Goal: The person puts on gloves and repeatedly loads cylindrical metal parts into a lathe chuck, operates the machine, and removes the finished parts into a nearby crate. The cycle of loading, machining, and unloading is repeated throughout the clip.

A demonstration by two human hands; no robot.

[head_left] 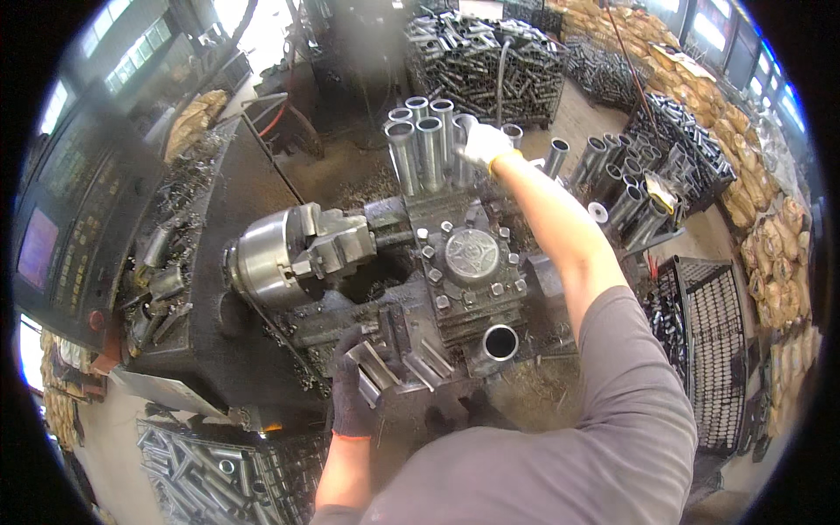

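My right hand (492, 147), in a white glove with a yellow cuff, reaches far forward. Its fingers close around the top of an upright steel tube (461, 156), at the right end of a cluster of standing steel tubes (429, 144). Low and to the left, my left hand (347, 389) wears a dark glove with an orange cuff. It rests with fingers stretched along the outer side of a V-shaped metal rest (376, 369); some fingertips are hidden. Right of that rest, another steel tube (500, 343) stands with its open end up.
A lathe chuck (276, 254) with stepped jaws sits left of a bolted tool post (472, 255). The control panel (66, 236) stands far left. Wire baskets (490, 74) of metal parts are behind; more tubes (201, 468) lie lower left. Brown sacks (779, 262) line the right.
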